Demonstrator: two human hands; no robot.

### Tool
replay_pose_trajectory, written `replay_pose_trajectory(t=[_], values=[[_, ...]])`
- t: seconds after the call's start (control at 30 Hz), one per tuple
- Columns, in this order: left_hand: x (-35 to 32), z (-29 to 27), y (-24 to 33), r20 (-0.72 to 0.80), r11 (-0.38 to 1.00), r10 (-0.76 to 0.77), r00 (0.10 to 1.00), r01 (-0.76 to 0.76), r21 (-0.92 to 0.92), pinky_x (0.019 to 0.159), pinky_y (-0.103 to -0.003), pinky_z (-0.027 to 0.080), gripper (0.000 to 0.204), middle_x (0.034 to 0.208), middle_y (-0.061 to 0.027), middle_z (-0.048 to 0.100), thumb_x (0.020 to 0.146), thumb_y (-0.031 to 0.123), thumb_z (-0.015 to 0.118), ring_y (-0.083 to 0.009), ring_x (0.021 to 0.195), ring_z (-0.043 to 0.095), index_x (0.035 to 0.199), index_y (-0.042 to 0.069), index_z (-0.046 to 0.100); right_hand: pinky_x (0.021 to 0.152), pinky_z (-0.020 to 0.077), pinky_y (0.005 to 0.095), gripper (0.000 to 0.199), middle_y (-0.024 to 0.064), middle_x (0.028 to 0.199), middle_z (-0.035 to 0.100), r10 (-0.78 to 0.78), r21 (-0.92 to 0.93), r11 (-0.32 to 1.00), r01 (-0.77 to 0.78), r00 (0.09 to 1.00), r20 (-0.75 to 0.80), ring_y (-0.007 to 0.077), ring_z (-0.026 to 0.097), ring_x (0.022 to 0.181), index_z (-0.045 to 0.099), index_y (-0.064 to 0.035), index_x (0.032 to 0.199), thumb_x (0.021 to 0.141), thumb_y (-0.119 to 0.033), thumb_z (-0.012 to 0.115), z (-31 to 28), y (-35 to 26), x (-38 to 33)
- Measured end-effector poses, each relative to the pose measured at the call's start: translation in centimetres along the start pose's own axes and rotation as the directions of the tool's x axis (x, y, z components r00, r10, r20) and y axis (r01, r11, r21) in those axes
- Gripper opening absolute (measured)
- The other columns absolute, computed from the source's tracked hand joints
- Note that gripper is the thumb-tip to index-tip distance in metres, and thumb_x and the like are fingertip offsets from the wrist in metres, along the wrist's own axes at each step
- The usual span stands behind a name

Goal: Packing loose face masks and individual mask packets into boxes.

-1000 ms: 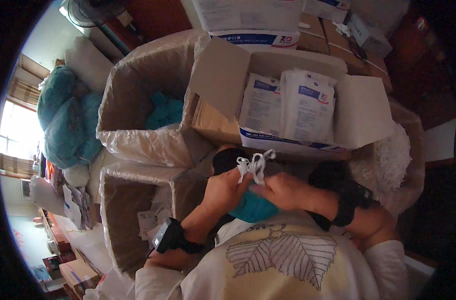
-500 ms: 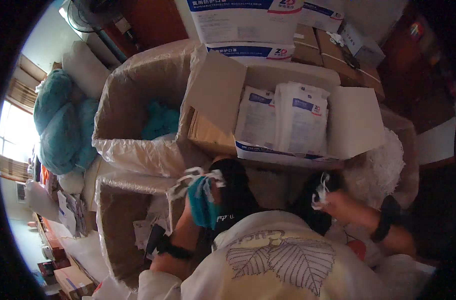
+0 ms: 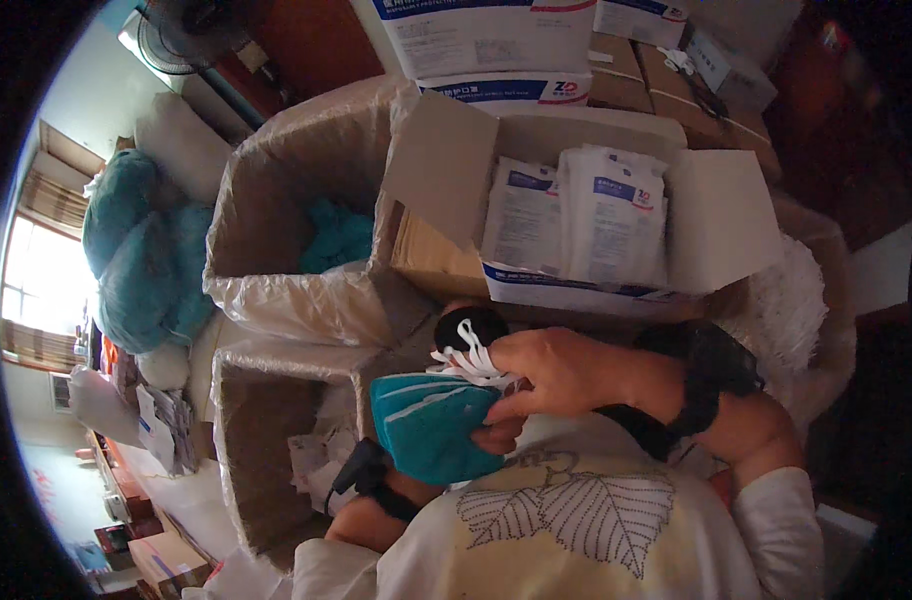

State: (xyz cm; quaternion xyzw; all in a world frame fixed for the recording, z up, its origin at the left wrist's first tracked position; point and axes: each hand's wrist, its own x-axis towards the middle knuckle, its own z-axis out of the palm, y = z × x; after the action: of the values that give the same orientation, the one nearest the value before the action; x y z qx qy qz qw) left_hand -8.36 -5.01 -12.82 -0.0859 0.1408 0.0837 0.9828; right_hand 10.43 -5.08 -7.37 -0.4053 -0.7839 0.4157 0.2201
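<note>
Your right hand grips the right edge of a stack of teal masks, which fans out to its left, with white straps bunched at the fingers; your left hand is hidden, so its grip cannot be told. The masks look light, springy and easily creased, best held by the rim. Beyond your right hand, packets in an open box bear blue labels, their fine print illegible.

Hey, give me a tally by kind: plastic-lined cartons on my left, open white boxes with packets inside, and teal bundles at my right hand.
Plastic-lined cartons on the left: 2
Open white box with packets inside: 1
Teal bundle at the right hand: 1
Total: 4
</note>
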Motion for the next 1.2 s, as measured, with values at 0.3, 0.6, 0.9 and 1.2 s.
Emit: replay_pose_trajectory(t=[0.3, 0.6, 0.9, 1.2], values=[[0.2, -0.2, -1.1, -0.026, 0.948, 0.063, 0.998, -0.052, 0.314, 0.057, -0.024, 0.038, 0.054, 0.082, -0.0101, 0.051, 0.085, 0.053, 0.036, -0.0162, 0.062, 0.045, 0.105, 0.005, 0.047, 0.066, 0.0437, 0.0334, 0.031, 0.0126, 0.085, 0.054, 0.087, 0.126, 0.988, -0.091, 0.996, 0.034, 0.0254, 0.056, 0.074, 0.056, -0.0013, 0.093, 0.077, -0.027, 0.062, 2.0, 1.5, -0.9], [-1.9, 2.8, 4.1, 0.13, -0.199, 0.811, 0.57, 0.06, 0.978, 0.08, -0.035, 0.044, 0.038, 0.099, -0.0116, 0.058, 0.086, 0.03, 0.048, -0.0246, 0.09, 0.057, 0.114, 0.004, 0.047, 0.063, 0.043, 0.0402, 0.033, 0.0191, 0.077, 0.057, 0.264, 0.08, 0.954, -0.287, 0.938, 0.223, 0.0346, 0.054, 0.067, 0.056, -0.0001, 0.084, 0.084, -0.032, 0.051, 0.7, 3.5, -3.6], [1.7, 3.6, 1.5, -0.088, -0.574, 0.475, 0.876, 0.384, 0.723, 0.072, -0.04, 0.044, 0.034, 0.093, -0.0183, 0.058, 0.088, 0.031, 0.042, -0.0345, 0.088, 0.056, 0.11, 0.007, 0.048, 0.066, 0.0447, 0.0406, 0.042, 0.0202, 0.079, 0.059, 0.268, 0.106, 0.952, -0.287, 0.949, 0.167, 0.0337, 0.058, 0.071, 0.054, 0.0024, 0.087, 0.086, -0.039, 0.046, 2.4, 2.7, -3.7], [0.9, 1.0, 1.0, 0.231, -0.599, 0.563, 0.793, 0.2, 0.775, 0.065, -0.037, 0.045, 0.025, 0.081, -0.0155, 0.058, 0.086, 0.028, 0.048, -0.033, 0.075, 0.056, 0.085, 0.004, 0.058, 0.069, 0.0453, 0.0386, 0.03, 0.0184, 0.082, 0.057, 0.326, 0.184, 0.882, -0.434, 0.844, 0.426, 0.0301, 0.058, 0.078, 0.052, 0.0, 0.09, 0.082, -0.029, 0.051, 0.9, 2.0, -6.6]])
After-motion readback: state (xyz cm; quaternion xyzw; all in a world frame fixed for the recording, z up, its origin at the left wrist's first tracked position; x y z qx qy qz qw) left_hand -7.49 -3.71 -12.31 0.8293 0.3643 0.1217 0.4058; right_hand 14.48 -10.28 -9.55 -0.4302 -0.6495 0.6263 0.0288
